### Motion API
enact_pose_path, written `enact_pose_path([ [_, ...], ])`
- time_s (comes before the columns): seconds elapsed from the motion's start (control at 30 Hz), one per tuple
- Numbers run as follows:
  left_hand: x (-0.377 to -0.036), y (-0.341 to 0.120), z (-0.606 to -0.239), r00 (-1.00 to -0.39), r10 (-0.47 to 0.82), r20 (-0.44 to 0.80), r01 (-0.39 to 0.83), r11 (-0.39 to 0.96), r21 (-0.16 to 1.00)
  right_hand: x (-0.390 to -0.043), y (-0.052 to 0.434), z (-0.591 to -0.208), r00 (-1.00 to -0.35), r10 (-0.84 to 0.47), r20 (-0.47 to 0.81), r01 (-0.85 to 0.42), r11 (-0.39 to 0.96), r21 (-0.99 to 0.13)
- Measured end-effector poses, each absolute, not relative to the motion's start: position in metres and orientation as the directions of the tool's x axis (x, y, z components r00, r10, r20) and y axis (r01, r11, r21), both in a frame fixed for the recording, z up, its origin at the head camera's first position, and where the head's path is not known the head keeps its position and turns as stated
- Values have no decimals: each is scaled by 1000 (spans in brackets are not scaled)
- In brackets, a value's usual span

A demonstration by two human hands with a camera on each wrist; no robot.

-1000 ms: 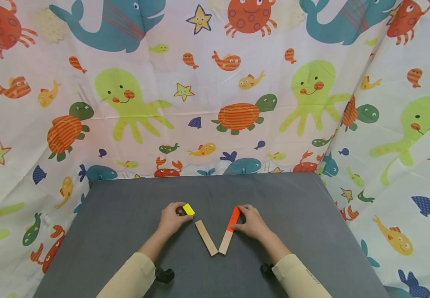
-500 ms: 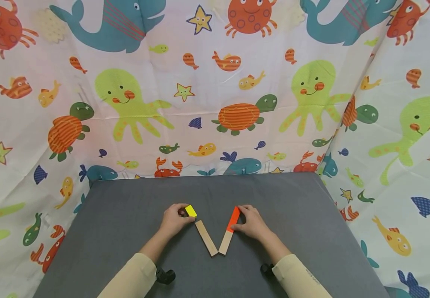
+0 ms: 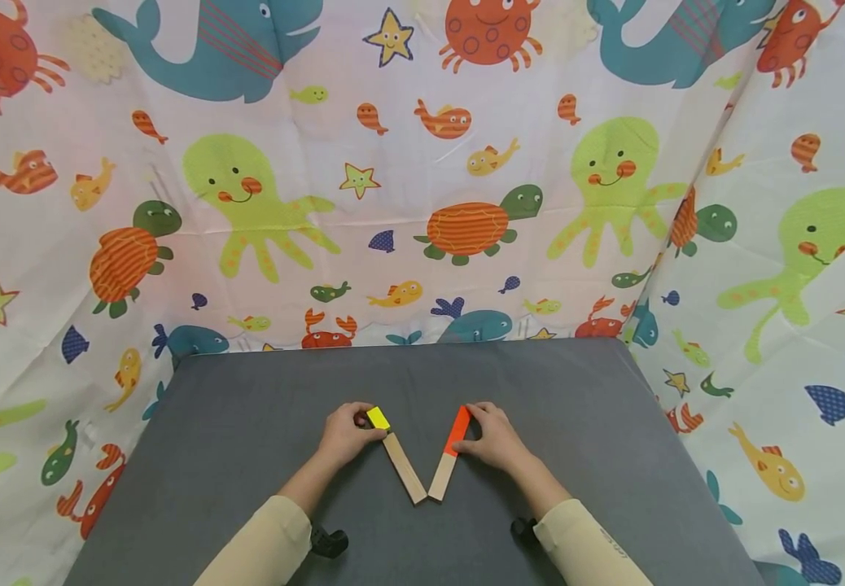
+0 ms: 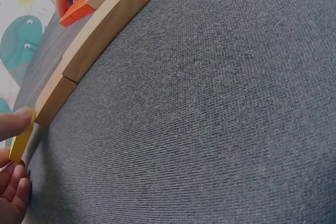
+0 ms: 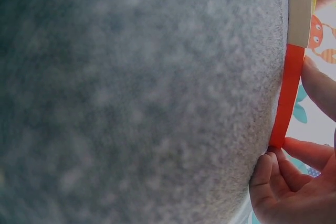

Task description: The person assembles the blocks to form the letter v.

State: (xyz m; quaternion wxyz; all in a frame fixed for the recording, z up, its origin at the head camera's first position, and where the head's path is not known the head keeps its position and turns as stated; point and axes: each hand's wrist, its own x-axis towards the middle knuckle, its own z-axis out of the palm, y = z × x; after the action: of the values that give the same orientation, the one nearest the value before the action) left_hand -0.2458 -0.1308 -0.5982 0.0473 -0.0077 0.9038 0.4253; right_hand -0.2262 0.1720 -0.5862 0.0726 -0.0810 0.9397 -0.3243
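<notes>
L hand pinches yellow block, now moved in to butt against plain bar's top end vs 1 s ago. R hand grips orange-tipped bar, unchanged. V arm looks nearly complete.

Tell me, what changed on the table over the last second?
The left hand slid the yellow block down and right until it met the top of the left plank, closing the gap. The right hand kept its hold on the orange block; both planks stayed in their V.
</notes>
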Motion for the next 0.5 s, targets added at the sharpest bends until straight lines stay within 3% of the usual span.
enact_pose_path([
  [0.5, -247, -130, -601, -995, 61, -84, -22, 670, 742, -226, 172, -587, -977, -195, -88, -99, 779, -619],
])
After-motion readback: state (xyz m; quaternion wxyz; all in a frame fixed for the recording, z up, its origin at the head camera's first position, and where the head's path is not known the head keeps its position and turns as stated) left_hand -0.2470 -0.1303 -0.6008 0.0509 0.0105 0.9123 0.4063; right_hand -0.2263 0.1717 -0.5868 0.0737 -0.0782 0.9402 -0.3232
